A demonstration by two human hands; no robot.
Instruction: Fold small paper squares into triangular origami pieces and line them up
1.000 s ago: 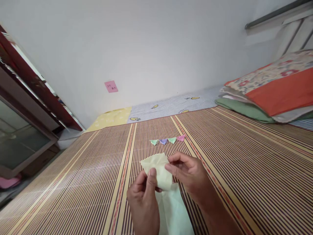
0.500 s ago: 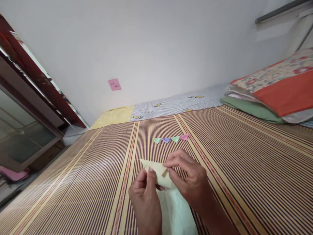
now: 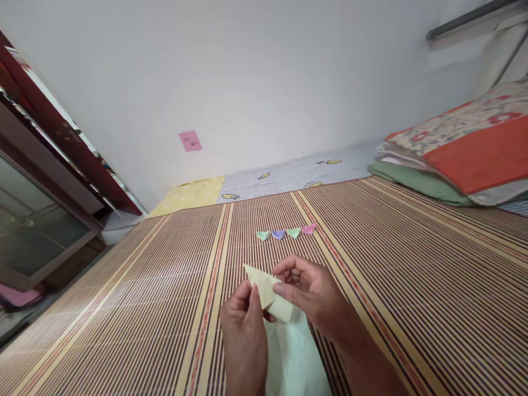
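Observation:
A pale yellow sheet of paper, partly folded with a pointed corner at its upper left, is held above the mat. My left hand pinches its left side, thumb on top and fingers underneath. My right hand is closed at its upper right edge, thumb pressed on a folded flap and the other fingers curled behind. Beyond my hands lies a row of small folded paper pieces in green, purple and pink. Below the paper shows pale green cloth.
A striped bamboo mat covers the bed. Folded bedding is stacked at the right, by the wall. A pink note is stuck to the white wall. At the left stands a glass-fronted cabinet.
My right thumb has moved from the paper's edge down onto the flap, which now lies flatter against the sheet. The paper has tilted slightly, its right side lower.

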